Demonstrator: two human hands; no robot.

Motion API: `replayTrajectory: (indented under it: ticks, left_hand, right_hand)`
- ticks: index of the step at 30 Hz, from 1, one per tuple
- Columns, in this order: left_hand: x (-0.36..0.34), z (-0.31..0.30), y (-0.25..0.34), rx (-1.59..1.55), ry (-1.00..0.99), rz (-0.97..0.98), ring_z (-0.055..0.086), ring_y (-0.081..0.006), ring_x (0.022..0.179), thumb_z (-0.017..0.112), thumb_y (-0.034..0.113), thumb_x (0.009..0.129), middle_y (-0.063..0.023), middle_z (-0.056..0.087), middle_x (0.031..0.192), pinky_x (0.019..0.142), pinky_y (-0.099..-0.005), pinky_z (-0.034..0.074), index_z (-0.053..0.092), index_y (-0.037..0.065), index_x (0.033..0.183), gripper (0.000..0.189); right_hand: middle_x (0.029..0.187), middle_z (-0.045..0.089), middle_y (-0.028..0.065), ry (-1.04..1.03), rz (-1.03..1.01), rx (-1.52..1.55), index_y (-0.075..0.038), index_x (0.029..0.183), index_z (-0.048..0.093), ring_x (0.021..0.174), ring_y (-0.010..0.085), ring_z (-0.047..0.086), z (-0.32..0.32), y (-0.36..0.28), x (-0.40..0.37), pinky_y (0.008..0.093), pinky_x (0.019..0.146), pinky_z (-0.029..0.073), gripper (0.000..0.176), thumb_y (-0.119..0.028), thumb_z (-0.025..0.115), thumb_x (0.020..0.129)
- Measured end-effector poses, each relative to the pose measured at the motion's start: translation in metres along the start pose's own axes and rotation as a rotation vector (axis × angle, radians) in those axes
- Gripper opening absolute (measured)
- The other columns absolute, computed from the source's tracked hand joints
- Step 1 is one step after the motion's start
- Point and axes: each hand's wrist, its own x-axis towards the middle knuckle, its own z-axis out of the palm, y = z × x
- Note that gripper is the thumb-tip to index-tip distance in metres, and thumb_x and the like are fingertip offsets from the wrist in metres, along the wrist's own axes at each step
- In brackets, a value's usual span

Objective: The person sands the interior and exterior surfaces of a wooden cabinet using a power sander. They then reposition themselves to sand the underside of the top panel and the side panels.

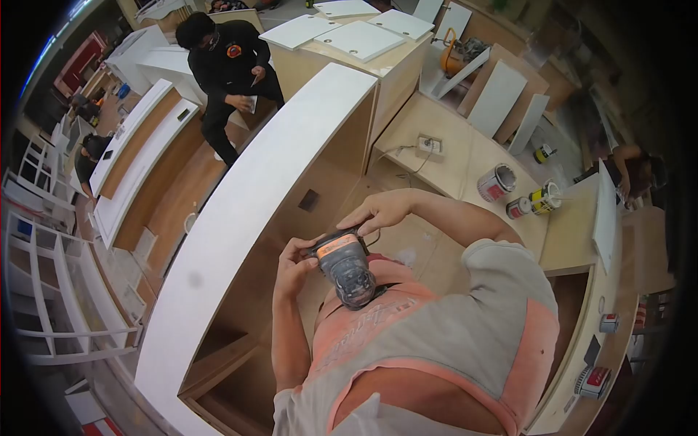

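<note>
An electric sander (pixel 345 269) with a dark body and an orange label is held against my chest, its rounded end pointing back at me. On the left, my left hand (pixel 296 263) is closed on the edge of its flat base. The opposite edge of that base is gripped by my right hand (pixel 379 211), with the thumb and fingers bent over it. A dark cord loops beside my right fingers. The underside of the base is hidden. Just beyond my hands runs a long curved white counter top (pixel 269 189) over a wooden cabinet.
Paint cans (pixel 497 183) stand on the wooden surface at right, near a power socket box (pixel 429 147). White panels (pixel 360 40) lie on a cabinet at the back. A person in black (pixel 231 69) stands beyond the counter; other people are at far left and right.
</note>
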Motion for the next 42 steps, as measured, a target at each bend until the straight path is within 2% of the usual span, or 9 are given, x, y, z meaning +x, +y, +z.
replayTrajectory:
  ticks: [2, 5, 8, 15, 20, 35, 38, 41, 42]
  left_hand:
    - [0.007, -0.001, 0.005, 0.004, -0.031, -0.023, 0.056, -0.0236, 0.107, 0.070, 0.005, 0.069, -0.0197, 0.056, 0.120, 0.092, -0.0347, 0.043, 0.054, 0.004, 0.099, 0.034]
    - [0.033, 0.019, -0.018, -0.060, -0.070, -0.066, 0.056, -0.0222, 0.106, 0.069, 0.005, 0.070, -0.0198, 0.056, 0.119, 0.090, -0.0345, 0.044, 0.054, 0.004, 0.099, 0.033]
    - [0.041, 0.016, -0.013, -0.052, -0.060, -0.200, 0.057, -0.0215, 0.104, 0.069, 0.002, 0.070, -0.0200, 0.055, 0.120, 0.089, -0.0352, 0.045, 0.054, 0.004, 0.099, 0.032]
    - [0.137, 0.049, -0.046, -0.050, -0.121, -0.334, 0.058, -0.0217, 0.102, 0.071, -0.006, 0.066, -0.0213, 0.052, 0.124, 0.086, -0.0336, 0.049, 0.054, 0.004, 0.098, 0.038]
    - [0.206, 0.072, -0.069, -0.058, -0.216, -0.381, 0.057, -0.0222, 0.105, 0.073, -0.009, 0.063, -0.0224, 0.050, 0.127, 0.086, -0.0331, 0.049, 0.054, 0.005, 0.100, 0.043]
    - [0.347, 0.128, -0.131, 0.048, -0.508, -0.689, 0.058, -0.0187, 0.103, 0.061, -0.017, 0.072, -0.0171, 0.055, 0.121, 0.086, -0.0303, 0.049, 0.050, 0.004, 0.108, 0.043]
    - [0.372, 0.130, -0.149, -0.019, -0.670, -0.655, 0.059, -0.0207, 0.101, 0.066, -0.010, 0.072, -0.0166, 0.057, 0.117, 0.087, -0.0327, 0.049, 0.049, 0.003, 0.114, 0.047]
    - [0.379, 0.147, -0.176, -0.320, -0.638, -0.774, 0.058, -0.0247, 0.102, 0.073, 0.007, 0.072, -0.0177, 0.056, 0.117, 0.088, -0.0372, 0.048, 0.046, 0.003, 0.123, 0.058]
    - [0.378, 0.136, -0.198, -0.396, -0.654, -0.963, 0.058, -0.0272, 0.103, 0.071, 0.024, 0.073, -0.0179, 0.056, 0.117, 0.090, -0.0398, 0.047, 0.047, 0.004, 0.124, 0.060]
  right_hand:
    - [0.125, 0.054, 0.0128, 0.031, -0.003, -0.044, -0.009, 0.130, 0.047, 0.110, 0.0185, 0.054, -0.003, 0.004, 0.001, 0.0288, 0.094, 0.042, 0.048, -0.017, 0.062, 0.086]
    - [0.114, 0.062, 0.0109, -0.016, 0.177, -0.014, -0.007, 0.127, 0.050, 0.098, 0.0169, 0.061, -0.027, -0.003, -0.030, 0.0283, 0.086, 0.047, 0.048, -0.016, 0.065, 0.083]
    - [0.104, 0.066, 0.0098, -0.075, 0.113, -0.025, -0.005, 0.125, 0.052, 0.090, 0.0147, 0.063, -0.033, 0.019, -0.022, 0.0276, 0.079, 0.048, 0.051, -0.014, 0.070, 0.078]
    - [0.096, 0.068, 0.0101, 0.065, 0.189, 0.174, -0.005, 0.118, 0.057, 0.084, 0.0174, 0.065, -0.090, 0.085, -0.073, 0.0281, 0.076, 0.049, 0.058, -0.013, 0.078, 0.065]
    - [0.096, 0.067, 0.0129, 0.249, 0.113, -0.097, -0.008, 0.116, 0.060, 0.085, 0.0237, 0.065, -0.126, 0.118, -0.115, 0.0320, 0.075, 0.049, 0.061, -0.016, 0.079, 0.058]
    - [0.093, 0.064, 0.0165, 0.680, 0.361, 0.020, -0.009, 0.110, 0.060, 0.089, 0.0332, 0.060, -0.135, 0.166, -0.214, 0.0405, 0.076, 0.047, 0.052, -0.007, 0.073, 0.060]
    - [0.097, 0.063, 0.0174, 0.749, 0.436, 0.171, -0.009, 0.113, 0.059, 0.092, 0.0342, 0.059, -0.137, 0.152, -0.229, 0.0416, 0.079, 0.047, 0.050, -0.006, 0.069, 0.064]
    - [0.099, 0.063, 0.0177, 0.939, 0.391, -0.028, -0.010, 0.115, 0.058, 0.092, 0.0344, 0.059, -0.129, 0.151, -0.228, 0.0419, 0.080, 0.047, 0.046, -0.006, 0.065, 0.070]
    - [0.099, 0.063, 0.0177, 0.965, 0.405, -0.024, -0.010, 0.115, 0.058, 0.092, 0.0344, 0.059, -0.127, 0.150, -0.222, 0.0419, 0.080, 0.047, 0.046, -0.006, 0.065, 0.070]
